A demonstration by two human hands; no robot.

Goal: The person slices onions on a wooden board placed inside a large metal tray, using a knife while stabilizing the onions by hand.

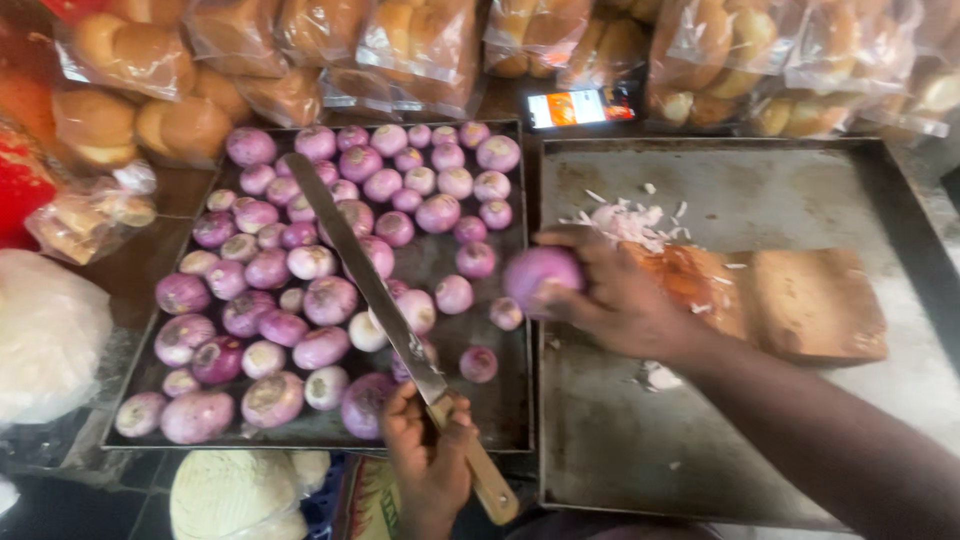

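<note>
We see a dark bench [140,270] carrying two metal trays side by side. The left tray [500,400] is filled with peeled purple onions [300,270]; the right tray [700,460] bears a worn wooden block [815,305] and a scatter of chopped onion [630,220]. Along the far edge lie clear bags of buns [420,40], with a white bag [45,335] at the left and a pale cabbage [235,495] at the near edge.

left hand [430,450] fisted around a knife handle [480,475], knuckles up, just below the onion tray [500,410]. right hand [615,300] reaches across from the right, forearm extended, fingers curled gripping a peeled onion [540,278] at that tray's right edge.
</note>
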